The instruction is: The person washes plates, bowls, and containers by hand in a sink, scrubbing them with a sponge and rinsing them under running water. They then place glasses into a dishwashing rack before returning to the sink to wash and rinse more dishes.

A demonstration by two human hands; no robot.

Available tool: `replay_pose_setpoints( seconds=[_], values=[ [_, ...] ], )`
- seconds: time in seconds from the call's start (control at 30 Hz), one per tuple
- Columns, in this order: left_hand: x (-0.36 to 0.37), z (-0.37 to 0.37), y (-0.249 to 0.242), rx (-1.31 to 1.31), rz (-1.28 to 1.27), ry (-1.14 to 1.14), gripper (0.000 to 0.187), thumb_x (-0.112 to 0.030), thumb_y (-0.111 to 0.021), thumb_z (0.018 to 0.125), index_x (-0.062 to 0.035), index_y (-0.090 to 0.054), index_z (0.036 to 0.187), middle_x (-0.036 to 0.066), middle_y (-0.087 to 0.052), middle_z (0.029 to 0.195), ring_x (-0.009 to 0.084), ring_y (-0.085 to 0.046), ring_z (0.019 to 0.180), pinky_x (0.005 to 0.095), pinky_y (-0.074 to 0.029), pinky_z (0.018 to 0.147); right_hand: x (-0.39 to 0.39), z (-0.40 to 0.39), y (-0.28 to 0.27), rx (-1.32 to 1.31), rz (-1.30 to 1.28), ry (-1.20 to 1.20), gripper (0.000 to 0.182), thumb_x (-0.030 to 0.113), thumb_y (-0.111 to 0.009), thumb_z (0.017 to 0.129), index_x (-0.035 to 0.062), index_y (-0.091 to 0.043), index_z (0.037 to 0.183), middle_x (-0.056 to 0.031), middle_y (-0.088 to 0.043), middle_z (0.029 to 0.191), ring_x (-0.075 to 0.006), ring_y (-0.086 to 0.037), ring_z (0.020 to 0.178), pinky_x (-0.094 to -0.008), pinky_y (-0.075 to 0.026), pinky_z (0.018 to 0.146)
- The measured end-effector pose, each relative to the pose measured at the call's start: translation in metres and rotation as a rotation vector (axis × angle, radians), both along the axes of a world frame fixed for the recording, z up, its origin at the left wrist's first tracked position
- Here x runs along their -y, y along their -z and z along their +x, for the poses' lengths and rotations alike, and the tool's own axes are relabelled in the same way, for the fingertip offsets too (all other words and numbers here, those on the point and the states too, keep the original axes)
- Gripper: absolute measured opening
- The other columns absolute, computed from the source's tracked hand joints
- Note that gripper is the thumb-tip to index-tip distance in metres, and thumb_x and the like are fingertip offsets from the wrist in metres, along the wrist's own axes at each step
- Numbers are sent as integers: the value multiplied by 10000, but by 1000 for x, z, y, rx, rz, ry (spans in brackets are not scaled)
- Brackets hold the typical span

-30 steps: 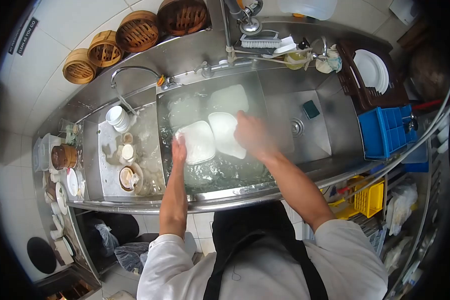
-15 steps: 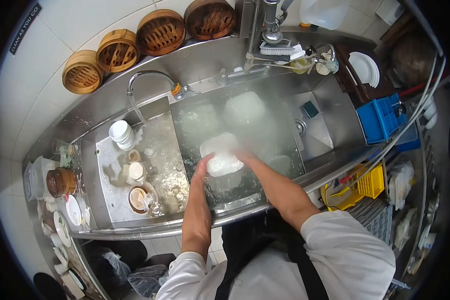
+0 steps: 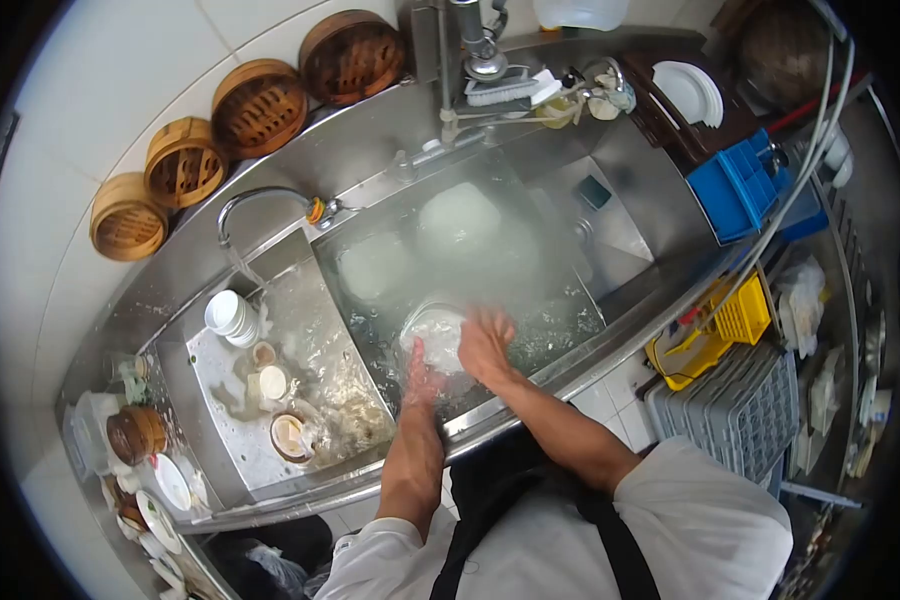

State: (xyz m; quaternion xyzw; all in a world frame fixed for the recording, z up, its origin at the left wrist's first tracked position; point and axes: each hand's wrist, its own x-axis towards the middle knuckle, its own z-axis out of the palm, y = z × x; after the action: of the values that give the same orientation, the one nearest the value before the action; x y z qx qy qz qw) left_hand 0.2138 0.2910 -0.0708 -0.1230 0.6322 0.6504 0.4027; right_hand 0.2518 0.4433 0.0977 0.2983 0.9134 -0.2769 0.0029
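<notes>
In the water of the middle basin, a round whitish dish [image 3: 434, 328] lies partly under the surface, its rim showing. Around its near left side is my left hand [image 3: 424, 372], thumb up and the other fingers blurred by the water. Close to the dish's right edge, my right hand [image 3: 484, 345] is curled closed and smeared by motion; whatever it holds is hidden. Two pale rounded shapes, one on the right [image 3: 460, 218] and one on the left [image 3: 375, 265], show through the cloudy water beyond my hands.
A curved tap [image 3: 260, 195] runs into the left basin, where stacked white bowls [image 3: 232, 318] and cups stand in murky water. Bamboo steamers [image 3: 260, 108] line the back ledge. The right basin holds a green scouring pad [image 3: 594, 192]. A blue caddy [image 3: 738, 192] stands on the right.
The white bulky thing held between my hands at the surface is no longer seen there; a round dish shows instead. My right hand has curled. The camera view has shifted and turned.
</notes>
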Motion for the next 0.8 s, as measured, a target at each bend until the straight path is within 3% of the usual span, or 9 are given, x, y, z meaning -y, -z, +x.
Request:
replay_pose_setpoints(
  seconds=[0.07, 0.13, 0.17, 0.3, 0.4, 0.47, 0.6, 0.7, 0.8],
  values=[
    [-1, -3, -3, -531, -300, 342, 627, -521, -447, 935, -57, -438, 1356, 140, -501, 1333, 319, -509, 1173, 448, -399, 1021, -22, 5, 4, 75, -92, 99, 454, 61, -536, 808, 31, -464, 1255, -140, -468, 1321, -369, -302, 1306, -566, -220, 1036],
    [-6, -5, -37, -1159, -577, 697, 650, -545, -413, 937, -46, -440, 1353, 154, -514, 1319, 336, -506, 1180, 455, -386, 1035, -51, -19, 10, 236, -179, 52, 442, 73, -539, 815, 49, -490, 1253, -144, -491, 1310, -358, -323, 1295, -554, -210, 1048],
    [-11, -5, -38, -1118, -525, 679, 653, -551, -411, 935, -46, -447, 1347, 154, -519, 1314, 335, -509, 1177, 456, -387, 1034, -61, -28, 16, 316, -222, 25, 436, 78, -541, 818, 58, -502, 1252, -146, -502, 1304, -352, -333, 1290, -549, -205, 1054],
    [-26, -4, -23, -62, 223, 73, 667, -577, -405, 925, -47, -474, 1324, 154, -536, 1293, 333, -521, 1163, 459, -392, 1029, -69, -37, 40, 62, -195, -181, 396, 94, -539, 837, 59, -524, 1231, -168, -542, 1250, -375, -421, 1208, -502, -308, 1012],
    [-34, -4, -28, 317, 572, -240, 680, -596, -401, 918, -47, -494, 1307, 154, -550, 1277, 332, -530, 1153, 461, -396, 1026, -50, -17, 28, -80, -156, -169, 369, 140, -544, 860, 28, -514, 1211, -197, -553, 1205, -408, -482, 1125, -479, -383, 955],
    [-43, -6, -39, 420, 719, -359, 689, -609, -398, 913, -47, -507, 1295, 155, -558, 1267, 331, -536, 1146, 463, -398, 1023, -33, 4, 10, -244, -52, -35, 349, 171, -542, 877, 6, -511, 1183, -215, -562, 1171, -427, -513, 1073, -472, -416, 923],
    [-53, 1, -87, 430, 570, -433, 708, -640, -402, 897, -52, -540, 1267, 152, -577, 1244, 330, -552, 1129, 468, -407, 1014, -45, 14, 25, 166, -170, 216, 307, 202, -531, 903, -32, -515, 1101, -258, -549, 1138, -442, -527, 1056, -489, -424, 916],
    [-49, -4, -69, 498, 523, -276, 728, -647, -386, 905, -53, -499, 1311, 137, -539, 1301, 309, -516, 1184, 456, -389, 1031, -69, 25, 78, 177, -232, 220, 304, 196, -533, 898, -49, -524, 1077, -288, -556, 1107, -444, -521, 1075, -480, -428, 912],
    [-46, -4, -57, 281, 418, -86, 754, -646, -369, 913, -46, -430, 1366, 125, -480, 1369, 279, -460, 1250, 439, -369, 1050, -68, 32, 37, 46, -154, 238, 278, 155, -559, 868, -55, -551, 1050, -307, -572, 1074, -436, -525, 1074, -469, -428, 911]
  ],
)
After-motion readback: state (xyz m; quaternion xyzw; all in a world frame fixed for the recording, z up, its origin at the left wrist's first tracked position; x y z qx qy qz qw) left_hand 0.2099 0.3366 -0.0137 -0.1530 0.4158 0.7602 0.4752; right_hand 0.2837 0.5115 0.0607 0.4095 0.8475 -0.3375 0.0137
